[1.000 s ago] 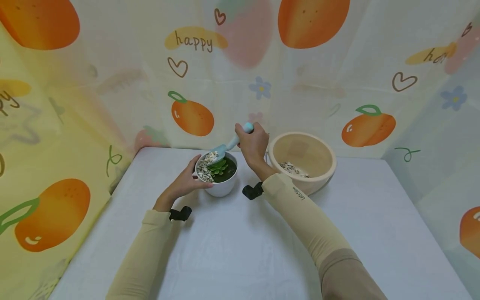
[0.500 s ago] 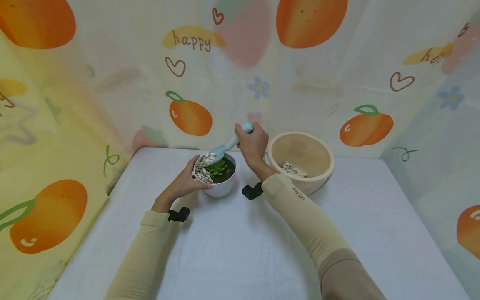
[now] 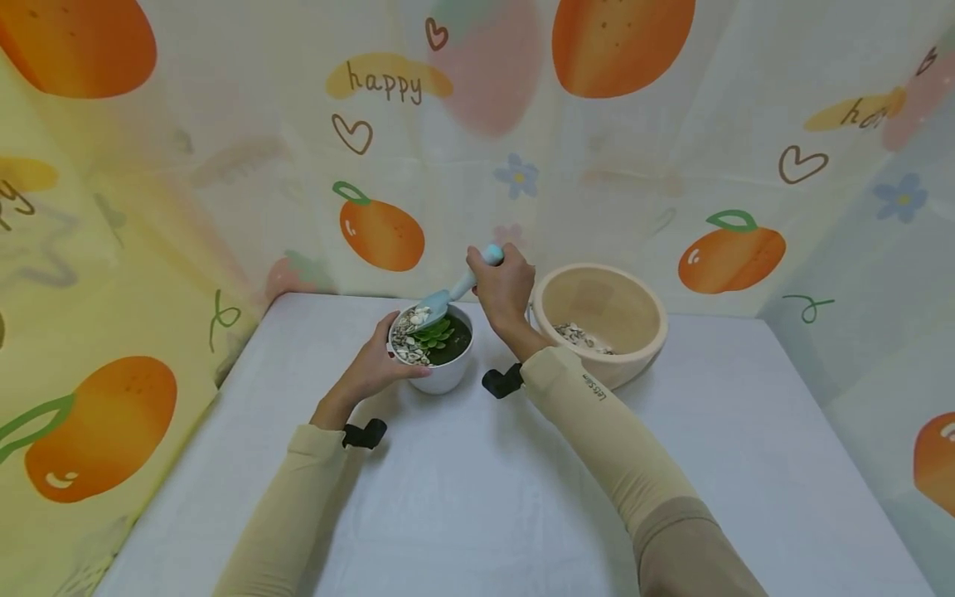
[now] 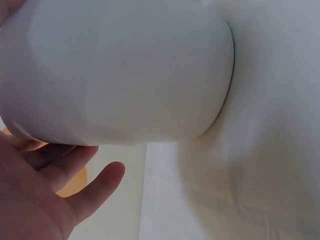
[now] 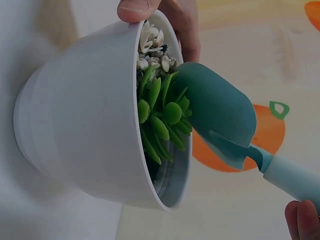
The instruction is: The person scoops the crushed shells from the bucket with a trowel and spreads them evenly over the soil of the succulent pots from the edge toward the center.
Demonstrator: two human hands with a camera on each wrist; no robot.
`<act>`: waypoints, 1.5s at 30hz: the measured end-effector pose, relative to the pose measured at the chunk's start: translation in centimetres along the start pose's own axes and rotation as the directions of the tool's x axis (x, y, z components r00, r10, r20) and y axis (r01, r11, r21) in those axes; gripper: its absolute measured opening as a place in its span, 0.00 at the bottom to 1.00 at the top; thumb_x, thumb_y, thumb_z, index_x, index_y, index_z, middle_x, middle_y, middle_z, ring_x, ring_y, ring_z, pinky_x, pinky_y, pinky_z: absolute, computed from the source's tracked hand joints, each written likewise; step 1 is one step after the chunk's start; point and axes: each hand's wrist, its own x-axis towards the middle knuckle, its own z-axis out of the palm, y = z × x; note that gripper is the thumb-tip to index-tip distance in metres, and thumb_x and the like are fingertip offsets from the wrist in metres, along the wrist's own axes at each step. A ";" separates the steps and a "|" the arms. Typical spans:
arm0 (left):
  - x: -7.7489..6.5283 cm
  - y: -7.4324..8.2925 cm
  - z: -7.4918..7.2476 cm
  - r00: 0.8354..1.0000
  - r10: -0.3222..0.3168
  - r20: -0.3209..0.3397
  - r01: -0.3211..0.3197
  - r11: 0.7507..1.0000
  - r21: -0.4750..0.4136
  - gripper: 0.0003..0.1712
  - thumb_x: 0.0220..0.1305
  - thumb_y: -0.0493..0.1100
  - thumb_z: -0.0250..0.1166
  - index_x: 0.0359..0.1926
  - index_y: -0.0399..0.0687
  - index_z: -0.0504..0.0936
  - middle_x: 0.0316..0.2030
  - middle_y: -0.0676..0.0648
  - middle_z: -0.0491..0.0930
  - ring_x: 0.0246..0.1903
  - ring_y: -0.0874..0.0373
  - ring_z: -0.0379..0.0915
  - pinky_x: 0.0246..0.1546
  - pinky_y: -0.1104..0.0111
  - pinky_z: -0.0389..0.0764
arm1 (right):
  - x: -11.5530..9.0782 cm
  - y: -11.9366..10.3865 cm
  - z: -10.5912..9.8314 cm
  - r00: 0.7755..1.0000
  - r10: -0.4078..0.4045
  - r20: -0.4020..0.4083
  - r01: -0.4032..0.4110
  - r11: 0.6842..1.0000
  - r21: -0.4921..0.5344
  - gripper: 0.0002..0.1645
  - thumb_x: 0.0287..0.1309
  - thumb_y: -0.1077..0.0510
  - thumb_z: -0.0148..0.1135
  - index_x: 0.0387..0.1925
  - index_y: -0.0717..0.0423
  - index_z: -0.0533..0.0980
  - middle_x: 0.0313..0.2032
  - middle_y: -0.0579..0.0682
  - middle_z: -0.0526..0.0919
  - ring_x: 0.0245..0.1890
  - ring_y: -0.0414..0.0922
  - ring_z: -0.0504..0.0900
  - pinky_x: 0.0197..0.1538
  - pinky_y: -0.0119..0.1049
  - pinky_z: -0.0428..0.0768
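Just left of the frame's centre, my left hand (image 3: 373, 366) grips the white pot (image 3: 440, 379), thumb along its near side and fingers round its left rim; the pot stands on the surface (image 3: 477, 481). Pale stones (image 3: 407, 348) cover the soil's left side, the green succulent (image 3: 435, 333) sits in the middle, and dark soil (image 3: 453, 345) lies bare at right. The blue trowel (image 3: 451, 293) reaches over the rim, its blade just above the leaves; my right hand (image 3: 503, 286) is curled firmly round its handle. Right of centre, the beige planter (image 3: 647, 352) holds more stones (image 3: 580, 336).

I judge I am laying stones round the plant. Next seems to call for a steady pot, a gentle blade clear of the leaves, then covering the bare right side.
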 end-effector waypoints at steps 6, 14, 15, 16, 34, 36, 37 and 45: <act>0.1 -0.1 -0.5 0.999 0.011 0.032 -0.011 1.000 0.012 0.71 0.45 0.55 0.78 0.77 0.50 0.37 0.74 0.37 0.50 0.72 0.39 0.51 0.69 0.40 0.56 | -0.1 -0.1 0.1 1.000 0.001 0.005 -0.001 1.000 -0.007 0.19 0.59 0.46 0.62 0.24 0.54 0.69 0.18 0.50 0.77 0.16 0.45 0.84 0.21 0.30 0.79; 0.3 0.0 -0.1 1.000 -0.001 0.012 0.001 1.000 -0.015 0.70 0.43 0.55 0.79 0.77 0.50 0.40 0.73 0.38 0.53 0.70 0.40 0.54 0.69 0.42 0.58 | -0.1 0.0 -0.1 1.000 -0.013 0.009 0.013 1.000 0.001 0.19 0.59 0.46 0.62 0.23 0.54 0.68 0.17 0.50 0.77 0.16 0.47 0.84 0.21 0.30 0.79; 0.3 0.0 0.0 1.000 -0.004 0.004 0.004 1.000 -0.018 0.70 0.43 0.56 0.79 0.77 0.50 0.40 0.73 0.38 0.54 0.70 0.40 0.55 0.69 0.42 0.59 | 0.0 0.0 -0.2 1.000 -0.015 0.010 0.015 1.000 0.005 0.19 0.60 0.47 0.62 0.23 0.54 0.68 0.17 0.50 0.77 0.17 0.48 0.85 0.21 0.30 0.79; 0.2 0.1 0.1 1.000 -0.010 -0.005 0.010 1.000 -0.023 0.71 0.43 0.56 0.79 0.77 0.50 0.40 0.73 0.38 0.54 0.70 0.40 0.55 0.69 0.42 0.59 | -0.1 0.0 -0.2 1.000 -0.018 0.011 0.018 1.000 0.008 0.19 0.60 0.47 0.62 0.23 0.54 0.68 0.17 0.50 0.77 0.17 0.49 0.85 0.21 0.30 0.80; -0.2 0.4 0.0 0.999 -0.031 0.032 0.032 0.999 -0.031 0.71 0.47 0.55 0.77 0.78 0.53 0.35 0.76 0.39 0.46 0.72 0.39 0.51 0.68 0.43 0.62 | 0.1 -0.4 -0.4 1.000 -0.020 0.016 0.020 1.000 0.002 0.19 0.60 0.47 0.61 0.22 0.52 0.67 0.16 0.48 0.74 0.18 0.49 0.85 0.22 0.31 0.81; -0.2 0.4 0.1 0.999 -0.028 0.018 0.029 0.999 -0.024 0.71 0.46 0.56 0.77 0.78 0.53 0.36 0.76 0.39 0.48 0.72 0.39 0.53 0.68 0.43 0.62 | 0.0 -0.4 -0.5 1.000 -0.027 0.015 0.028 1.000 -0.005 0.19 0.60 0.47 0.61 0.22 0.52 0.67 0.16 0.47 0.73 0.18 0.48 0.85 0.22 0.31 0.81; -0.3 0.4 0.2 1.000 -0.024 0.011 0.024 0.999 -0.023 0.71 0.46 0.57 0.77 0.78 0.52 0.36 0.76 0.39 0.48 0.71 0.39 0.53 0.68 0.44 0.63 | 0.0 -0.5 -0.5 0.999 -0.034 0.012 0.034 0.999 -0.009 0.19 0.60 0.47 0.61 0.22 0.52 0.67 0.16 0.47 0.73 0.18 0.47 0.85 0.23 0.31 0.81; -0.7 0.5 0.4 1.000 -0.006 -0.019 0.006 1.000 -0.011 0.73 0.42 0.60 0.79 0.77 0.51 0.39 0.74 0.39 0.52 0.71 0.41 0.53 0.68 0.43 0.60 | 0.0 -0.5 -0.4 0.997 -0.077 0.006 0.077 0.996 -0.050 0.19 0.60 0.46 0.60 0.21 0.51 0.66 0.14 0.46 0.72 0.17 0.45 0.83 0.22 0.30 0.77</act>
